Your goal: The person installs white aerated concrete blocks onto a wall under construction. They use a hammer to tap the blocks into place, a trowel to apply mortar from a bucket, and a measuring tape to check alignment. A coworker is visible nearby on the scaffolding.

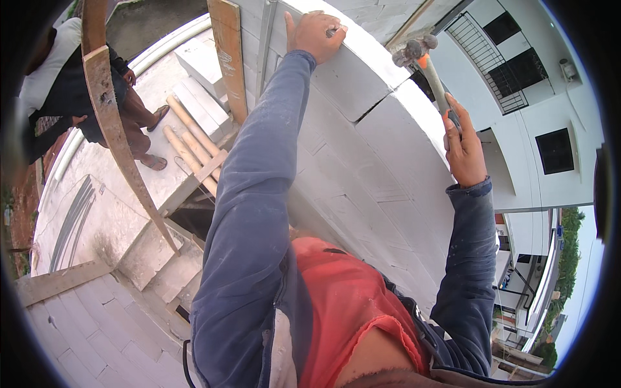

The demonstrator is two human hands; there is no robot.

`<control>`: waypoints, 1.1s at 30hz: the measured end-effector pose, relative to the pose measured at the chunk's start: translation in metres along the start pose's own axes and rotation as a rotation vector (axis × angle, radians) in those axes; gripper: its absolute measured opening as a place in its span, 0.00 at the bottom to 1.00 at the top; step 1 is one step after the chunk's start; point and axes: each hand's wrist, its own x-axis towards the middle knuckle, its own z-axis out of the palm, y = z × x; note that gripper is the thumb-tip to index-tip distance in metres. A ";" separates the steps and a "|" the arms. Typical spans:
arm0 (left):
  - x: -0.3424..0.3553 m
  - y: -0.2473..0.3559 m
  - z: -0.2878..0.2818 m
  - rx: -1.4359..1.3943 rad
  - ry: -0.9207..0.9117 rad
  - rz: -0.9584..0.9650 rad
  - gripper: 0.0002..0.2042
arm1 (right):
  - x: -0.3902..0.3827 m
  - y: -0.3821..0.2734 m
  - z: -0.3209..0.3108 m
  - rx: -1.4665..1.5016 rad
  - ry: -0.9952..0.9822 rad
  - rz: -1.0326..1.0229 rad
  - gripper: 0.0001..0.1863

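White block wall fills centre up to 12 o'clock. Co-worker stands at 10 o'clock; round wooden poles lie nearer in, between 9 and 10. Hammer at 1 o'clock, head up; right grip, 2 o'clock, wraps its handle. Left grip, 12 o'clock, fisted at wall top around small dark-ended piece, can't tell what.
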 end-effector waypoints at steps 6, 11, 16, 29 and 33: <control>-0.006 0.015 0.005 -0.082 0.107 0.015 0.15 | -0.065 0.006 -0.034 0.192 0.116 0.175 0.28; -0.010 0.006 0.018 -0.083 0.121 0.021 0.12 | -0.087 0.035 -0.043 -0.036 -0.062 0.133 0.25; 0.000 0.010 0.011 0.040 0.051 0.051 0.16 | -0.172 0.036 -0.061 0.230 0.206 0.331 0.26; -0.057 0.250 0.030 -0.064 -0.685 0.560 0.28 | -0.374 0.086 -0.112 0.594 1.326 0.557 0.24; -0.075 0.311 0.064 0.011 -0.951 0.587 0.33 | -0.417 0.117 -0.115 0.704 1.576 0.574 0.22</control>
